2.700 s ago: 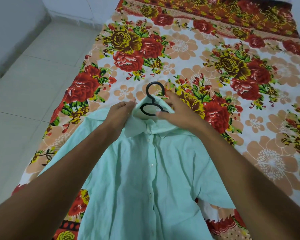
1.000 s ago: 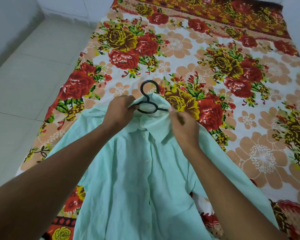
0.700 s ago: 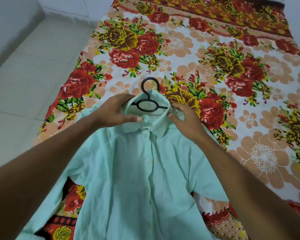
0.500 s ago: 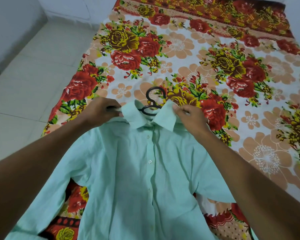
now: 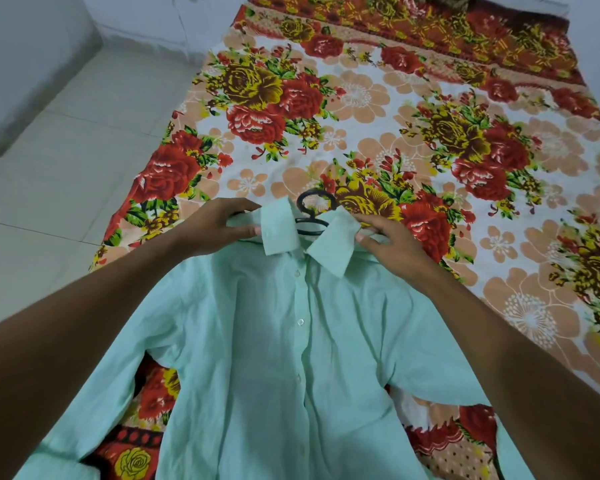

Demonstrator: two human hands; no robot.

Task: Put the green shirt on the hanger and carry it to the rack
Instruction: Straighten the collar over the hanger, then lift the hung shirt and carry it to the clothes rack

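**Green shirt, buttoned, laid front-up on a bed**

Item: green shirt [image 5: 291,358], pale mint, lightly creased woven cloth. A row of small white buttons is seen down the closed front placket. The collar is turned down, both points spread flat. The long sleeves are splayed to either side, the left one ending in a cuff at the lower edge of the view. The garment is spread on the flowered bedspread [image 5: 361,98] near the bed's foot, collar end farthest from the wearer.

Fitting: black hanger [image 5: 310,216], seated inside the neck; only the hook and a short loop below it are shown between the collar points.

Handling: the left hand [image 5: 219,226] is closed on the shoulder cloth beside the left collar point. The right hand [image 5: 388,237] is pinched on the right collar edge, its grip shut on fabric.
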